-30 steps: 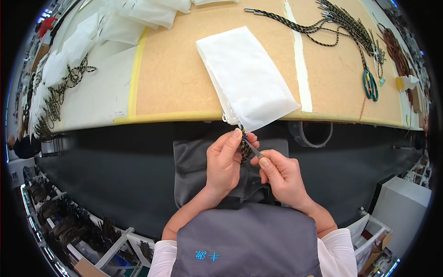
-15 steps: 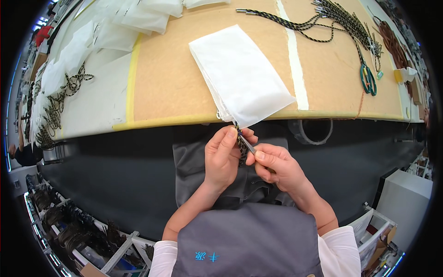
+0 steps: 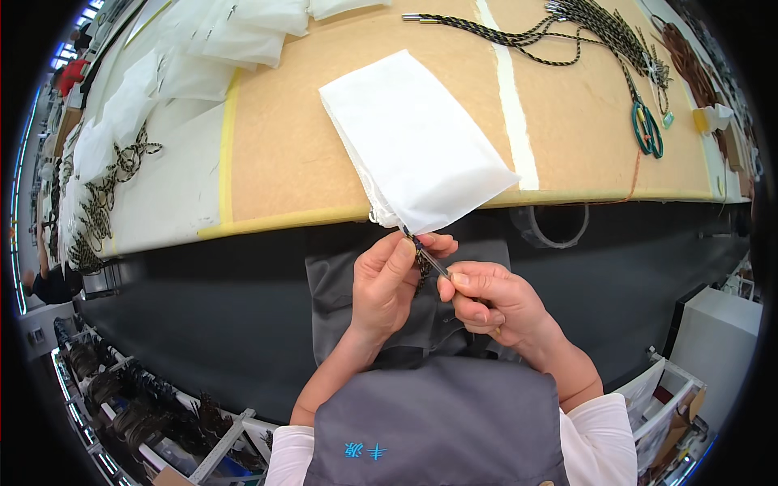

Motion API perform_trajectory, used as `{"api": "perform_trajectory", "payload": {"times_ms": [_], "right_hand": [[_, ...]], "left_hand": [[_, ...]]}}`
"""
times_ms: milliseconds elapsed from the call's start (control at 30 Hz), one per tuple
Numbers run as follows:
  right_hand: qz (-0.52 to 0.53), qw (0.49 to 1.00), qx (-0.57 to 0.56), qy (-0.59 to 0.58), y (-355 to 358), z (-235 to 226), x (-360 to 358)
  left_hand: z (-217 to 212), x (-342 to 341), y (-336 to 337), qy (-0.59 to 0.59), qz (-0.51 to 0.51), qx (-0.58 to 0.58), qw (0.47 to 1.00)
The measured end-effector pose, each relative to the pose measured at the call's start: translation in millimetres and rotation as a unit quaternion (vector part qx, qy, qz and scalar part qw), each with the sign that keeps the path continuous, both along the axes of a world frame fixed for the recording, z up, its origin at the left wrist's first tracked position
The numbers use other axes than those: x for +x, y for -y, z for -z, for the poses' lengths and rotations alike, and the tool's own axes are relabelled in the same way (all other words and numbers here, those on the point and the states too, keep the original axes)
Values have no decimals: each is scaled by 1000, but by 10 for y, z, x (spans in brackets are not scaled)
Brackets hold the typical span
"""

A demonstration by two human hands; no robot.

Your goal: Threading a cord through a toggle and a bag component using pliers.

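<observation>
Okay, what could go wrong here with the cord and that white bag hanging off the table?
The white bag overhangs the table edge, so a tug on the patterned cord might drag it off. The right hand pinches only the thin metal tip; it may slip from the fingers. The left hand covers part of the cord, so a snag there could go unseen.

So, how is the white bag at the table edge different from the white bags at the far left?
The white bag at the table edge lies alone and flat, and its lower corner overhangs the edge above the left hand. The white bags at the far left lie overlapping in a heap. Both are white and soft.
</observation>
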State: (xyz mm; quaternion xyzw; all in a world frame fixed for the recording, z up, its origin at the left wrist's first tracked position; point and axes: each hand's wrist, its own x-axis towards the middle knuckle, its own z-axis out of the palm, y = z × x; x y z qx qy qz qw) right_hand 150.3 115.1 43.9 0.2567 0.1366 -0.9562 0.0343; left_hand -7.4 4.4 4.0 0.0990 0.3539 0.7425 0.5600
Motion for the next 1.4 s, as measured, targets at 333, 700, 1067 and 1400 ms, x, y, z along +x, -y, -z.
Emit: {"api": "perform_trajectory", "payload": {"times_ms": [333, 700, 1067, 1400], "right_hand": [[-47, 838, 530, 120, 97, -141, -152], [-35, 920, 383, 80, 116, -33, -36], [-43, 941, 326, 84, 103, -60, -41], [-31, 920, 379, 95, 159, -52, -32]], "left_hand": [[84, 70, -29, -36, -55, 8, 998], [120, 185, -47, -17, -56, 11, 998], [136, 301, -56, -31, -98, 10, 995], [120, 187, -51, -38, -105, 30, 993]]}}
